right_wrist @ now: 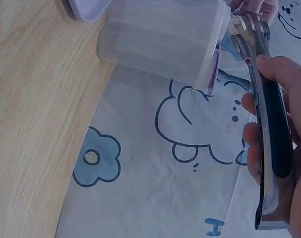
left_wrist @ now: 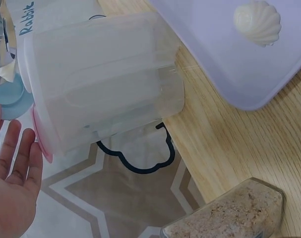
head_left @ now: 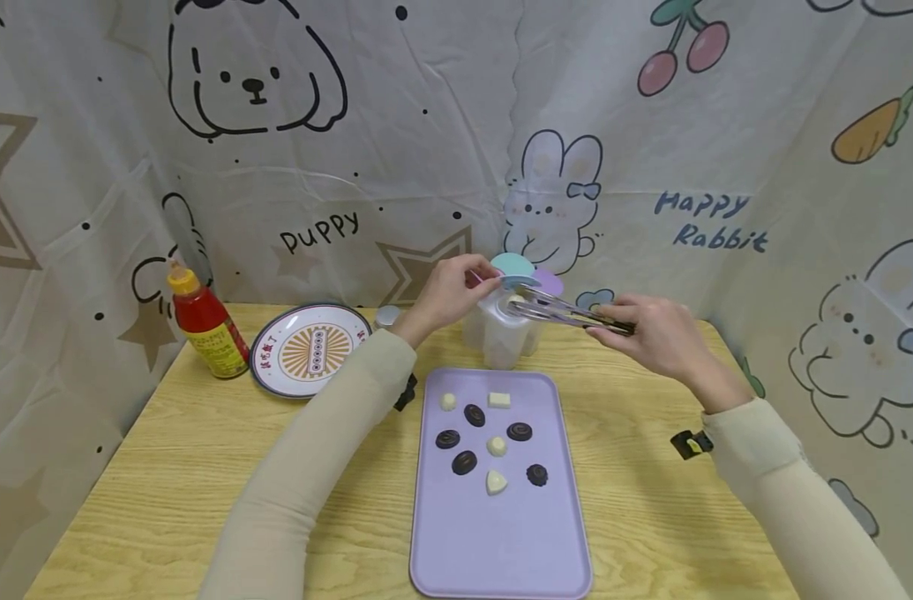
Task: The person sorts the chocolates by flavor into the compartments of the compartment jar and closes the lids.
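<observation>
My left hand (head_left: pixel 452 292) pinches the edge of a blue lid (left_wrist: pixel 9 96), which stands raised over a tall translucent canister (head_left: pixel 504 340). In my right hand (head_left: pixel 661 335) is a pair of metal tongs (right_wrist: pixel 264 129) with dark grip panels. Their tips hold a pale, cream-coloured chocolate (left_wrist: pixel 7 73) at the canister's mouth. Nearer the front, a lilac tray (head_left: pixel 501 550) carries several dark chocolates (head_left: pixel 464 462) and several white ones (head_left: pixel 496 482), spaced apart. Part of the canister's opening is hidden behind the tong tips.
More canisters with a green lid (head_left: pixel 512 264) and a purple lid (head_left: pixel 550 282) stand close behind. To the left are a patterned plate (head_left: pixel 276 367) and a red sauce bottle (head_left: pixel 211 329). A jar of brown crumbs (left_wrist: pixel 229 213) sits beside the left forearm. A printed curtain (head_left: pixel 426 167) encloses the table.
</observation>
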`<state>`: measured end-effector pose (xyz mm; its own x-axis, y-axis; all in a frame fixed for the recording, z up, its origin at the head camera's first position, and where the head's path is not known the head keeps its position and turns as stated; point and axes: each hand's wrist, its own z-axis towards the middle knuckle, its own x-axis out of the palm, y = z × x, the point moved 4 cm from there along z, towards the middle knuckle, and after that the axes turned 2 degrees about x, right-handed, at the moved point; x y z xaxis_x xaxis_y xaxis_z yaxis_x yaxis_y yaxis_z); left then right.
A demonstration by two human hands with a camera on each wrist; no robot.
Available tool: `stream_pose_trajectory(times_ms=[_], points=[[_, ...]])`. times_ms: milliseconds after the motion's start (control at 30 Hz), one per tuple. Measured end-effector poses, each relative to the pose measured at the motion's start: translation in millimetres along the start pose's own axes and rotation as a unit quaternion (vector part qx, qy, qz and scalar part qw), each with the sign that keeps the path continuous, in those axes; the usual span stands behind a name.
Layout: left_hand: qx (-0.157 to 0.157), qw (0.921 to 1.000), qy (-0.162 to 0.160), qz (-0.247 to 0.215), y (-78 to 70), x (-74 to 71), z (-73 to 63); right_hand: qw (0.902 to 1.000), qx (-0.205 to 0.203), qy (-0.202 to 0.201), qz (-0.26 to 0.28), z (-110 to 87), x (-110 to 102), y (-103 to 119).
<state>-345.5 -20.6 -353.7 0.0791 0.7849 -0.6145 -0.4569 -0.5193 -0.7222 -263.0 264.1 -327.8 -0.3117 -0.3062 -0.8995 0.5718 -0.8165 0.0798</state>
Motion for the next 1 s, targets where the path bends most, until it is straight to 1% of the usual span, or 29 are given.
stream_pose_trajectory(times_ms=[167,433,600,733,867,1000], points=[[0.003,1.0,0.003,0.0,-0.3,1.4,0.4,0.9997,0.014,0.013,0.012,1.3,3,-2],[0.008,1.0,0.003,-0.002,-0.9,4.1,1.5,0.9995,0.025,0.015,0.012,-1.1,1,-3],[0.007,1.0,0.003,0.0,-0.7,2.9,1.0,0.9999,0.012,0.012,0.005,-3.8,-5,-1],[0.005,1.0,0.007,0.003,-0.6,2.2,0.3,0.9999,-0.002,0.009,0.004,-10.3,-9,0],[0.004,0.9999,0.009,0.003,-0.6,1.3,-0.5,0.9999,-0.003,0.017,0.001,-18.7,-12,1],[0.003,1.0,0.008,-0.001,-0.6,-0.2,-1.1,0.9997,-0.006,0.022,-0.013,-26.0,-13,4]])
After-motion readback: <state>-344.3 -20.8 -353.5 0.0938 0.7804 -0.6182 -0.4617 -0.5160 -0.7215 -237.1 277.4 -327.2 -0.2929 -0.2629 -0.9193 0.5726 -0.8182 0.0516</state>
